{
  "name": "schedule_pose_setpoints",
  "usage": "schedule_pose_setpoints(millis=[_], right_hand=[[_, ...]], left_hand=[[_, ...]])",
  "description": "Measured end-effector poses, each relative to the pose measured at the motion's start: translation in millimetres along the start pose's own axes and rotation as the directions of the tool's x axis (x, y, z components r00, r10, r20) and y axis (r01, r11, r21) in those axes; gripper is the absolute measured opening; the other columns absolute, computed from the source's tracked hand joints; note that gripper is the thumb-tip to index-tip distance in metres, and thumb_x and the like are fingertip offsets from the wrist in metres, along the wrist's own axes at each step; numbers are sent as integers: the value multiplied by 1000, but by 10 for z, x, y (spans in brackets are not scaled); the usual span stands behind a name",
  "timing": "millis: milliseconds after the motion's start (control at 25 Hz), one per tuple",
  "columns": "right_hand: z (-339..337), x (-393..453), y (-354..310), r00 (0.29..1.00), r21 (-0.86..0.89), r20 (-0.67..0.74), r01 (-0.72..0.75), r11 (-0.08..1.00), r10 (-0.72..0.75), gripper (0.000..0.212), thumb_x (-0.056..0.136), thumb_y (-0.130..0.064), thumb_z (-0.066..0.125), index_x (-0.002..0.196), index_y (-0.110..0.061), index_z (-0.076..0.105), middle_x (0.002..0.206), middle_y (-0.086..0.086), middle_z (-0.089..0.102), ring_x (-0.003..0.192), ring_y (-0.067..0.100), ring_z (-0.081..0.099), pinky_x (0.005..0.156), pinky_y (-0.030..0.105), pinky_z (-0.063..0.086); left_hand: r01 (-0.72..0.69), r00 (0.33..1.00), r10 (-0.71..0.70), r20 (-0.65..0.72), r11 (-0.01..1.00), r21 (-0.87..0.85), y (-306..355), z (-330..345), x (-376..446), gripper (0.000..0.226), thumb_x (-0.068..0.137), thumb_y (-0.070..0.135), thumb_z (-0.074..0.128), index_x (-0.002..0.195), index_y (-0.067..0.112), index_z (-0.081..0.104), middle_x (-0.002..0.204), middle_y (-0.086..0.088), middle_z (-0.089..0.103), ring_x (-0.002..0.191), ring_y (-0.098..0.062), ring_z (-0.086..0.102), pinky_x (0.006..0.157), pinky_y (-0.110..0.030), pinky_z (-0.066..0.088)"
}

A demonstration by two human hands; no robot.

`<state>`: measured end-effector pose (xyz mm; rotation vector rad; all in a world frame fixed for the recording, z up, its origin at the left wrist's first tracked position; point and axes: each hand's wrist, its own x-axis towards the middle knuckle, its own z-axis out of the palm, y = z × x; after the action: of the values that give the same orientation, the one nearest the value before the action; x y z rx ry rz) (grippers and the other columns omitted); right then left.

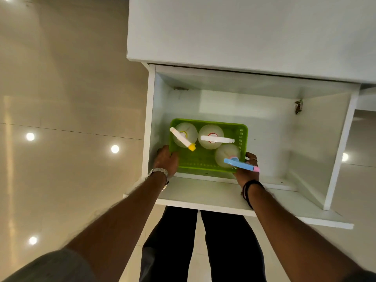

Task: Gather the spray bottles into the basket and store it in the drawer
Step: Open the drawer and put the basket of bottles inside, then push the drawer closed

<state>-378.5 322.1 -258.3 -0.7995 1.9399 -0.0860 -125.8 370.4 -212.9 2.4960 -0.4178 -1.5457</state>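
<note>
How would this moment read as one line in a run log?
stage: storing | green basket: three spray bottles, inside drawer | left hand: gripping basket | right hand: gripping basket | drawer: open

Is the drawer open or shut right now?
Open. The white drawer is pulled out, its inside fully visible, with the green basket of three spray bottles inside, gripped by the left hand and right hand.

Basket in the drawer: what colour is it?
Bright green basket, seen best in the head view.
</note>
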Motion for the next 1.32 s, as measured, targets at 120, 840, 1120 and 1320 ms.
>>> schedule_pose_setpoints(millis=[120,840,1120,1320], right_hand=[[115,37,30,999,-39,33,16,999,-15,42,93,-5,64,131,-14,49,103,17,63,89,30,63,82,39,56],[-490,-352,-172,918,-608,388,193,770,76,63,93,0,49,154,-11,36,157,12,42,144,29,39,121,35,27],[-1115,-1240,-147,919,-550,315,380,744,-236,29,96,-18,52,119,-20,69,122,3,70,115,24,63,102,36,47],[-1288,-1661,-50,989,-318,136,92,944,-50,19,95,-26,54,86,-22,70,76,-1,75,80,21,70,79,35,57]], left_hand=[[23,999,-24,-35,1000,-14,-113,25,61,23,93,9,48,113,0,57,114,-29,62,106,-45,60,79,-39,44],[38,995,-28,-99,994,107,-153,-1,-382,42,85,3,46,126,8,53,129,-20,60,120,-44,56,105,-50,49],[-408,900,436,12,833,372,-170,-168,-1368,28,95,13,55,122,10,64,122,-11,68,112,-33,63,99,-44,51],[-47,998,52,33,987,-153,-290,79,-1967,33,101,36,52,89,15,74,80,1,78,80,-28,75,79,-42,61]])
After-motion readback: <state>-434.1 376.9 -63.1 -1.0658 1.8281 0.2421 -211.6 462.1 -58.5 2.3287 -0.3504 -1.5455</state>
